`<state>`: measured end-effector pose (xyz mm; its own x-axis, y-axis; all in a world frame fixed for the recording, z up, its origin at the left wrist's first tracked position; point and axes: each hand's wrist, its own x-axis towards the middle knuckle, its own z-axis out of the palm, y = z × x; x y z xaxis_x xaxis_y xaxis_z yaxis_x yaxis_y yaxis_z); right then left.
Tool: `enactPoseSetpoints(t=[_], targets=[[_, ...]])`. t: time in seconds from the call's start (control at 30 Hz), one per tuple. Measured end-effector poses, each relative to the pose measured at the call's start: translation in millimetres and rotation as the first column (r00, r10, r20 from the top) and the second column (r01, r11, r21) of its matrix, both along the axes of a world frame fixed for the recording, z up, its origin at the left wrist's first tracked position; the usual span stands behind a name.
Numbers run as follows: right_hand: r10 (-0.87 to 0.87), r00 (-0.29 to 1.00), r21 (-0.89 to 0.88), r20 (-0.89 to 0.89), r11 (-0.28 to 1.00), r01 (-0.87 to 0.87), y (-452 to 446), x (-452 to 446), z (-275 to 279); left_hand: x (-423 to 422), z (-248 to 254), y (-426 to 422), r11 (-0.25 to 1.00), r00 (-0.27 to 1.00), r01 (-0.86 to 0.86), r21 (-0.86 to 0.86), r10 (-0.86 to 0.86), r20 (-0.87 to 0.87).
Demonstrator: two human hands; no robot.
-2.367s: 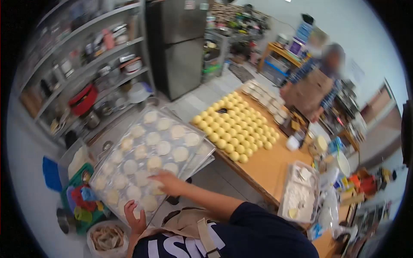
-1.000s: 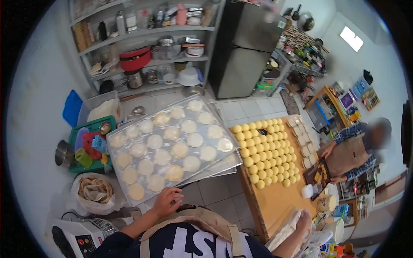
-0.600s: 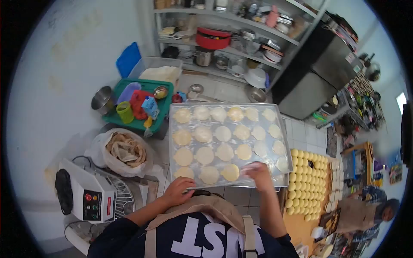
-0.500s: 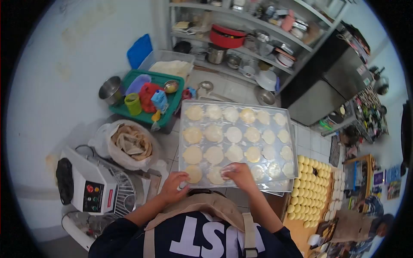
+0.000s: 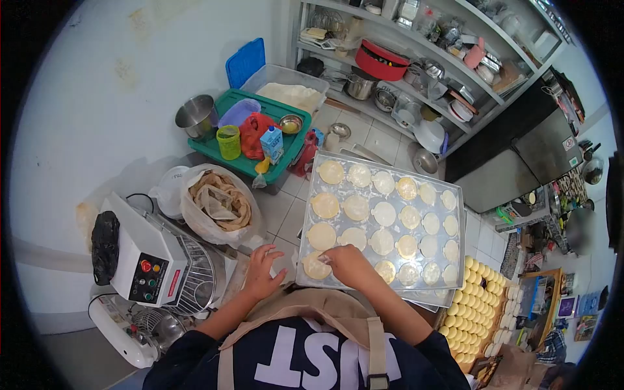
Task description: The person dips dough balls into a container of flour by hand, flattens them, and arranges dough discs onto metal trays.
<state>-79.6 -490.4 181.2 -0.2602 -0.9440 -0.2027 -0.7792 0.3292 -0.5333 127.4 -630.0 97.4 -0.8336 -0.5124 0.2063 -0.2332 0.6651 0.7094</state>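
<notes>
A metal tray (image 5: 364,170) in front of me carries rows of flat, pale yellow discs, several with a small tab at the edge. My right hand (image 5: 350,266) is over the tray's near edge, thumb and fingers pinched together at the right side of the near-left disc (image 5: 314,265). Whether anything is between those fingertips is hidden. My left hand (image 5: 263,273) is off the tray, just left of its near corner, with fingers apart and nothing in it. Another tray edge (image 5: 429,298) shows beneath the first.
To the left stand a mixer (image 5: 153,260) and a plastic-lined bag (image 5: 221,201). A green lid (image 5: 227,103) holds a carton, a cup and bowls. Shelves (image 5: 416,42) stand behind. Rows of round yellow dough pieces (image 5: 478,299) cover a board at right, near another person (image 5: 520,367).
My left hand has let go of the tray's near-left corner and opened beside it. My right hand has moved left from the second near-row disc to the first. The view has shifted.
</notes>
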Motion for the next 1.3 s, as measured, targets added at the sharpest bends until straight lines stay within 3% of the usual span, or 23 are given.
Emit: enactPoseSetpoints(t=[0.1,0.2,0.3,0.5,0.6,0.7,0.8,0.9,1.1,1.3], targets=[[-0.046,0.997,-0.008,-0.055,0.999,0.046,-12.7,-11.9,1.3,-1.1,0.8,-4.2,1.000,1.000,0.008,0.001,-0.008,-0.005],[-0.121,0.990,-0.192,-0.074,0.976,0.105,-23.9,-32.9,-17.8,-2.4,-0.1,-5.0,1.000,1.000,0.013,-0.025,-0.014,-0.014],[-0.118,0.980,-0.023,-0.162,0.993,0.116,-41.7,-39.1,13.2,-2.8,2.7,-4.5,0.998,0.999,0.044,-0.035,-0.044,0.002],[-0.112,0.975,-0.107,-0.192,0.990,0.092,-59.3,-62.4,1.8,-3.0,4.2,-2.5,0.994,0.995,0.101,-0.038,-0.101,0.005],[-0.210,0.962,-0.076,-0.175,0.977,0.200,-74.2,-78.8,13.1,-4.2,4.8,-2.0,0.992,0.993,0.119,-0.035,-0.119,-0.009],[-0.236,0.947,-0.280,-0.217,0.945,0.171,-85.3,-102.8,-4.0,-4.8,3.4,-2.8,0.990,0.991,0.131,-0.051,-0.132,-0.016],[-0.296,0.926,-0.166,-0.233,0.951,0.262,-99.0,-112.6,11.2,-3.4,3.3,-2.4,0.988,0.990,0.138,-0.062,-0.138,0.004],[-0.301,0.909,-0.288,-0.289,0.933,0.217,-109.7,-125.8,13.5,-2.8,4.2,-0.9,0.987,0.990,0.140,-0.076,-0.139,0.011],[-0.362,0.877,-0.317,-0.315,0.911,0.262,-126.7,-144.6,35.4,5.6,3.6,0.0,0.991,0.993,0.119,-0.068,-0.118,0.021],[-0.371,0.844,-0.314,-0.388,0.914,0.257,-123.4,-176.1,16.2,15.3,-4.5,0.9,0.993,0.993,0.110,-0.053,-0.108,0.040]])
